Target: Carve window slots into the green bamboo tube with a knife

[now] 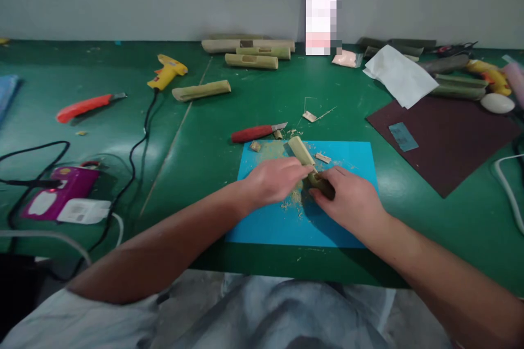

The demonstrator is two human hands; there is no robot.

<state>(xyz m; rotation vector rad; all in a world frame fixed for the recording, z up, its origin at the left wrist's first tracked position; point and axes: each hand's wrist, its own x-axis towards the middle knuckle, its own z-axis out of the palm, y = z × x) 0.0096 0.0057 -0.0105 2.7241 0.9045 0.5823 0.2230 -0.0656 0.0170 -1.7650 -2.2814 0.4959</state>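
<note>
A short pale-green bamboo tube (302,150) slants over a blue sheet (262,229), with an opening cut in its side. My right hand (354,196) is closed around its near end. My left hand (276,179) is curled, thumb and fingertips pinched on the tube beside the opening; whether a sliver is also between them is hidden. Wood shavings (295,196) and a small bamboo chip (323,158) lie around the tube. Just beyond the sheet rests a red-handled carving knife (256,133), its blade pointing right.
Several cut bamboo pieces (251,61) lie toward the wall. At left are a yellow glue gun (166,72), a red utility knife (88,107) and a purple power strip (69,191) with cables. White paper (399,76) and a dark brown sheet (442,147) lie at right.
</note>
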